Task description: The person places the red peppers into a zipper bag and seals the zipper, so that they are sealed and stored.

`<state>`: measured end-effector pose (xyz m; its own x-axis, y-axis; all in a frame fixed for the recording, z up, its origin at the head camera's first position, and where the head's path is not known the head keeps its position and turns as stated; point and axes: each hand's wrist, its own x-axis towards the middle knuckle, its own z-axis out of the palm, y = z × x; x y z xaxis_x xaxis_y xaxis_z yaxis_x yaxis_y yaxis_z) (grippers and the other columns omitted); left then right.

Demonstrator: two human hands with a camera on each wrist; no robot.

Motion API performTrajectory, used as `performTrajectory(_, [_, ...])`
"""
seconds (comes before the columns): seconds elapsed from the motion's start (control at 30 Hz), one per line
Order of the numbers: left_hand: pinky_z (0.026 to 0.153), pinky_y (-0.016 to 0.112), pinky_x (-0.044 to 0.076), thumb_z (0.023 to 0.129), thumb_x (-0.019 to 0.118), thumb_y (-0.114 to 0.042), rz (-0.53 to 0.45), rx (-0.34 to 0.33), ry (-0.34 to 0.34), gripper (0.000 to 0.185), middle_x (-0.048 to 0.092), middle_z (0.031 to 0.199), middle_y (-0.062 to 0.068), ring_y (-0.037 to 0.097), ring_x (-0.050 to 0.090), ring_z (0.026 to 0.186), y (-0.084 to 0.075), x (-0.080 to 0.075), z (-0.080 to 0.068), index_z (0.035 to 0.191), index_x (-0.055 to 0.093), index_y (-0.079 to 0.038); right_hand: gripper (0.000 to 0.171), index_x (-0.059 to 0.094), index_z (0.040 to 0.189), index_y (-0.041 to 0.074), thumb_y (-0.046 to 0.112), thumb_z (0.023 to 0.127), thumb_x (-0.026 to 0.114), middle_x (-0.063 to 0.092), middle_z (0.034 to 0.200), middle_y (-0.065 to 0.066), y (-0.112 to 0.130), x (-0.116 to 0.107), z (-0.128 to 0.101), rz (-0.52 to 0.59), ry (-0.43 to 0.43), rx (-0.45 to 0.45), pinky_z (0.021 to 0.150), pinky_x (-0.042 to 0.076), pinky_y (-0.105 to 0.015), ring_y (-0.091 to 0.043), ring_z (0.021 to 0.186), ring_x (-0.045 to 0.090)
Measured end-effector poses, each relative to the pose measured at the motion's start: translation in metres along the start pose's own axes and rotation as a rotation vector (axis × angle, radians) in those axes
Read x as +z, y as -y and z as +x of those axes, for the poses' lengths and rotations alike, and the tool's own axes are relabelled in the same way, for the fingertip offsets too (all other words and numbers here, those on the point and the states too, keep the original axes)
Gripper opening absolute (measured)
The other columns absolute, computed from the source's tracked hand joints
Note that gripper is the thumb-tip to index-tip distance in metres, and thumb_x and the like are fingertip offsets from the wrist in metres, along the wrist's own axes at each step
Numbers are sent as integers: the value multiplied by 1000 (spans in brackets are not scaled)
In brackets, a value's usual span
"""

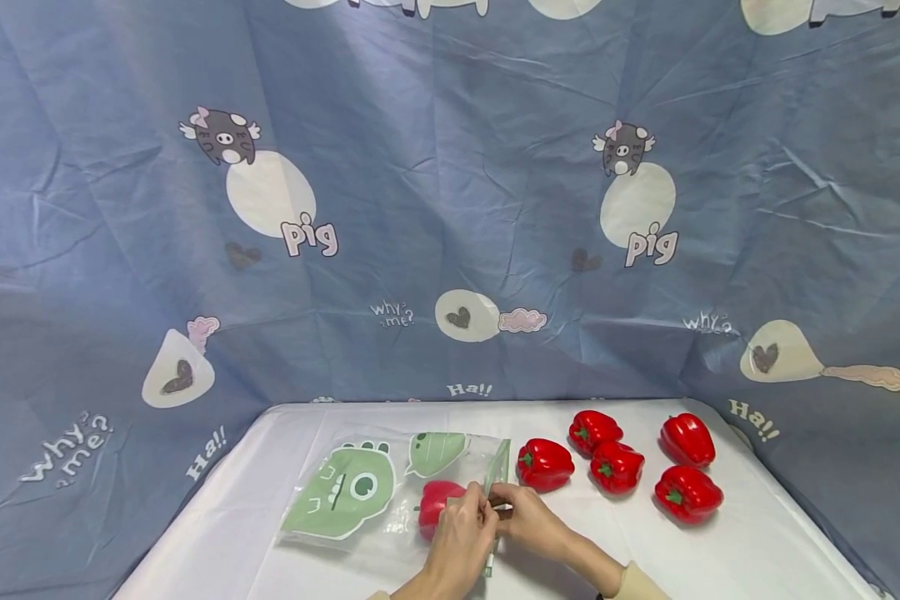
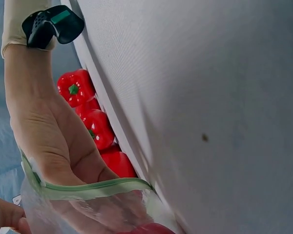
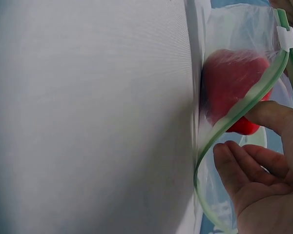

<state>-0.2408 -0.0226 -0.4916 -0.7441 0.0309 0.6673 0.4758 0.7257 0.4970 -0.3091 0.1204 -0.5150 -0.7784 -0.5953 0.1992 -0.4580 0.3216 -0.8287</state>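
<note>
Zip bag lies flat on the white table, w/ green dino print – one red bell pepper already inside, near the bag's mouth. Both hands meet at that mouth, on the bag's right edge. Left hand pinches the green zip strip; right hand grips the same edge just beside it, fingers touching the left's. Right wrist view: zip strip still gaping in a curve, white slider at its far end, pepper behind the clear film. Five more red peppers sit right of the bag – nearest one just beside the bag's edge.
</note>
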Motion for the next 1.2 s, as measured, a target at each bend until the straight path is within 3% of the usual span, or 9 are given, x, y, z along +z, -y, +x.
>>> performTrajectory(0.27, [44,10,31,75,64,-1,12,14,-20,22,51,55,-10,-2,44,51,1,2,-1,72,47,-14,27,67,110,14,24,85,72,69,108,0,-4,-4,-6,5,-7,-30,83,54,-23,-13,101,67])
performTrajectory(0.47, [44,10,31,76,65,-2,18,7,-21,24,49,54,-11,-1,44,51,2,2,-2,72,46,-16,36,65,117,10,26,86,71,68,115,-5,-4,-8,-11,21,-20,-1,83,54,-24,-11,101,66])
performTrajectory(0.77, [44,10,30,75,65,0,4,33,-37,23,49,54,-12,-3,41,51,2,2,-1,72,47,-14,42,61,121,2,17,83,73,65,120,-15,1,-25,-20,70,-20,3,86,54,-33,-29,107,64])
performTrajectory(1.07, [44,9,29,72,66,2,10,39,-58,25,45,52,-12,-4,38,51,4,3,1,70,47,-14,45,59,123,-2,17,84,73,63,121,-20,2,-45,-23,29,23,-36,89,53,-36,-36,109,63])
performTrajectory(1.2, [44,9,29,72,65,2,3,34,-49,24,45,52,-13,-4,38,50,5,4,1,70,47,-14,43,61,123,4,18,84,73,63,121,-20,6,-53,-24,16,39,-36,91,52,-36,-36,110,62])
